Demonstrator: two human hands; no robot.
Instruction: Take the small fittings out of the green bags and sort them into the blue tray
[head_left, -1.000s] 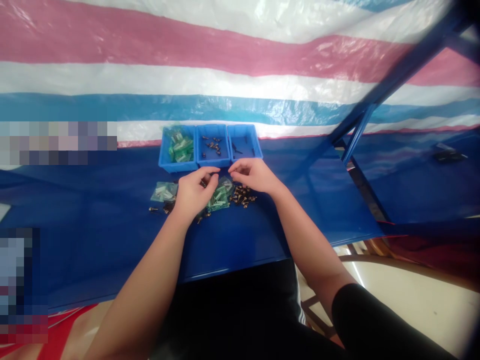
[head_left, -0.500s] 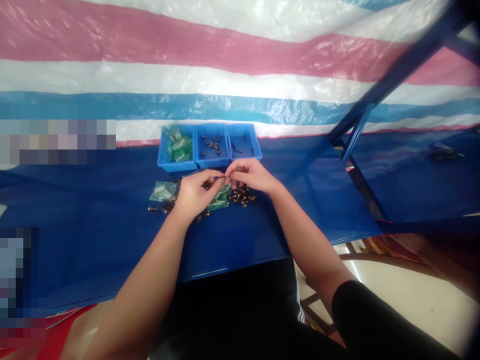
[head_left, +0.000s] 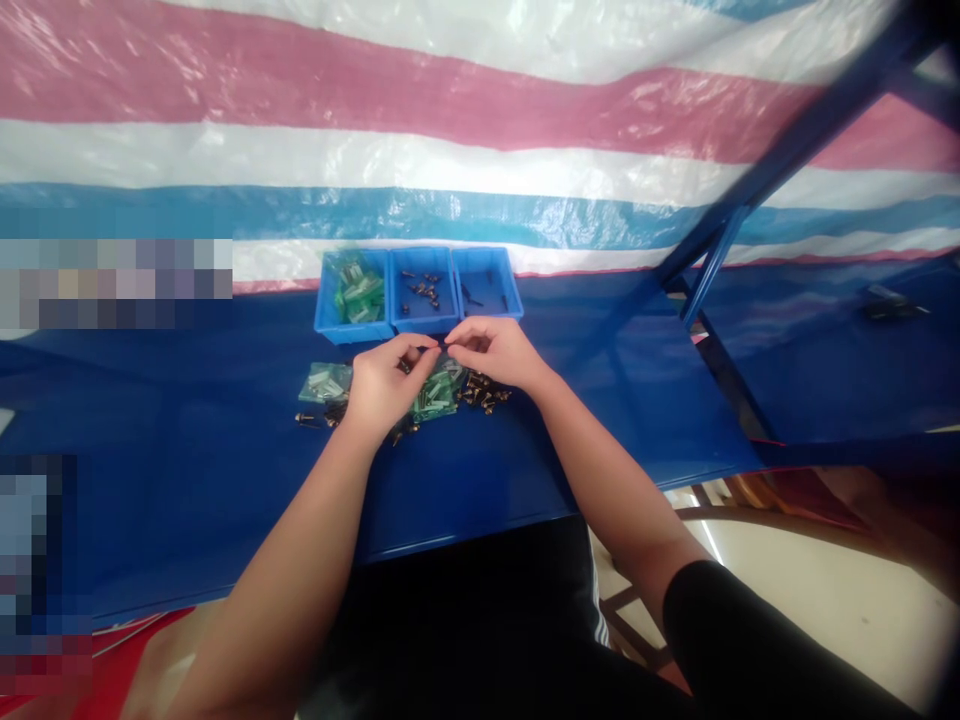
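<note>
Pinching at frame centre, I see left hand (head_left: 386,385) and right hand (head_left: 495,352) fingers clamped on one small dark part (head_left: 442,345) between them, its axis roughly left-right, above the tabletop (head_left: 225,480).

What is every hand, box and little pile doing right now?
left hand: fingers pinched on a small dark part, too small to name
right hand: fingers pinched, meeting the left fingertips
left bin: holds green packets
middle bin: a few dark parts inside
right bin: nearly bare
loose screws: scattered on the table
green packets: lying flat on the table
</note>
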